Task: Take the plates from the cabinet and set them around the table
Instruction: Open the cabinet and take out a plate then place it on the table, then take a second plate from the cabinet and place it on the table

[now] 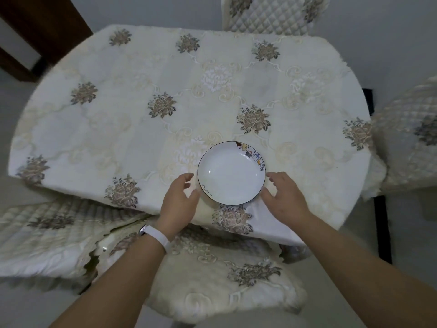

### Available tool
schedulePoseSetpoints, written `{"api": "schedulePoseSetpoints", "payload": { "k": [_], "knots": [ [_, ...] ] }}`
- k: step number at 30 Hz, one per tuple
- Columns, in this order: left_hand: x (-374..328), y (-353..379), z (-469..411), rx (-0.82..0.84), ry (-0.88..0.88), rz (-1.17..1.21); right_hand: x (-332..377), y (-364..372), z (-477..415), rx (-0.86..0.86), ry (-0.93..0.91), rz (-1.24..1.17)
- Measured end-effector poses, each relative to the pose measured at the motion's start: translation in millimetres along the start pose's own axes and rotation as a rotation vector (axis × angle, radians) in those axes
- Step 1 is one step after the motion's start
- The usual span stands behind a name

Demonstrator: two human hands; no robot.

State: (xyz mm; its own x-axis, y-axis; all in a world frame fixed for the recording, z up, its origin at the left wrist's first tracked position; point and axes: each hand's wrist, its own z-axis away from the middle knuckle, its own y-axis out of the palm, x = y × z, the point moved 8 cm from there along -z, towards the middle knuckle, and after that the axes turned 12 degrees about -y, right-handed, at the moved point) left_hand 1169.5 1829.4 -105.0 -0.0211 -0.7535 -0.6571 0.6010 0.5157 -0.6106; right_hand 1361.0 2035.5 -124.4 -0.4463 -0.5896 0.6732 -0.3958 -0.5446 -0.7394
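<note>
Clothed table (pixel 118 129) bears 1 plate (pixel 230 176).

Home dining room, presenting as: oval table (pixel 212 110) wearing cream floral-embroidered tablecloth (pixel 99 129); quilted cream floral-covered chairs (pixel 272 17) ringing it on several sides.

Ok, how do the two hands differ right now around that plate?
The left hand sits left of the plate, the right hand right of it. The left wrist wears a white band; the right wrist is bare. Both hands are open, gripping nothing.
</note>
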Motion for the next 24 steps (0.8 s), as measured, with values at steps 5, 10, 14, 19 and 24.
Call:
{"api": "schedulePoseSetpoints", "payload": {
  "k": [5,10,14,19,24],
  "knots": [
    [-6,-17,47,-0.126,0.300,-0.394,54,8,10,0.146,-0.282,0.130],
    [11,-44,82,-0.253,0.299,-0.600,112,24,14,0.204,-0.487,0.181],
    [28,-76,106,-0.339,0.260,-0.654,155,41,22,0.277,-0.642,0.256],
    [55,-127,135,-0.460,0.193,-0.689,215,70,34,0.354,-0.821,0.323],
    [108,-179,156,-0.496,0.059,-0.596,284,112,53,0.416,-0.938,0.335]
  ]
}}
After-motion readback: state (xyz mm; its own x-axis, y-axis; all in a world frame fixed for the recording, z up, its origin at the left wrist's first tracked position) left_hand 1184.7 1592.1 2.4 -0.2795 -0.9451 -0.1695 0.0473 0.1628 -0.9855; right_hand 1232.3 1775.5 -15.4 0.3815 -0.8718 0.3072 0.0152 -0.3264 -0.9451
